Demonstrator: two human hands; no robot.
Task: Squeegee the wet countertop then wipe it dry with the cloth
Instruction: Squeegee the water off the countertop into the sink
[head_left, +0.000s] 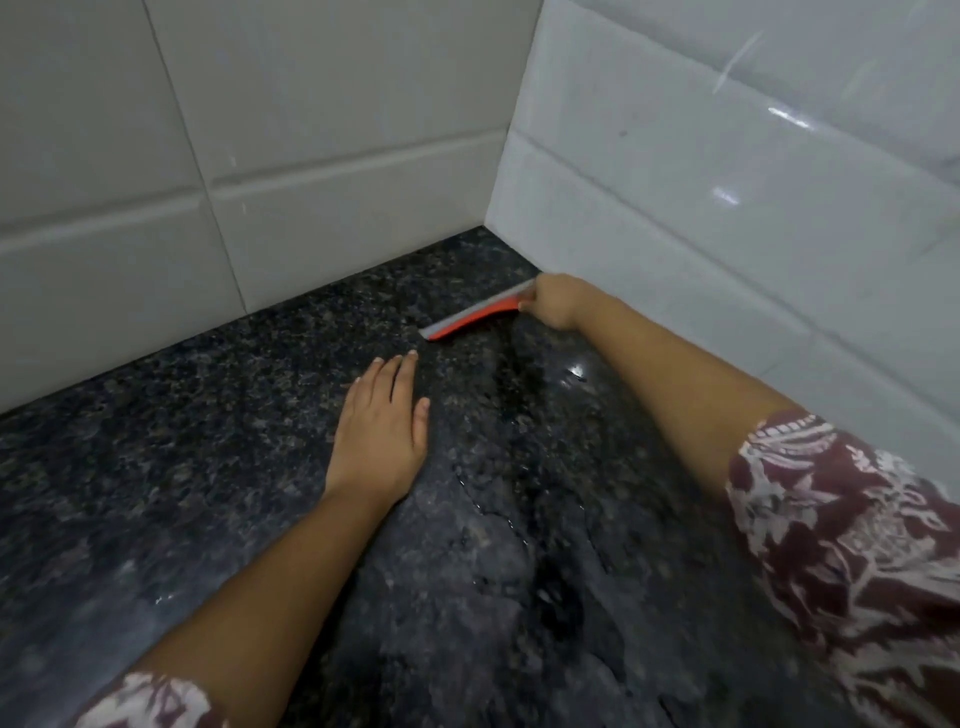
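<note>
Head view shows my right hand (556, 304) reaching far into the corner, its grip closed around the handle end of the squeegee (475, 317). The orange and grey blade lies flat on the dark granite surface (182, 467), near the back wall tiles (311, 208), with one end close to the side wall (727, 208). My left hand (382, 421) rests open and flat on the surface, holding nothing. I see water streaks (498, 499) between my two arms, so I judge the squeegee step is only starting. To do it well, I should keep the whole rubber edge touching the stone, tilt the handle a little toward me, and pull in one steady stroke with even pressure. The left hand should move out of the wet path first. I cannot see the cloth from here.
</note>
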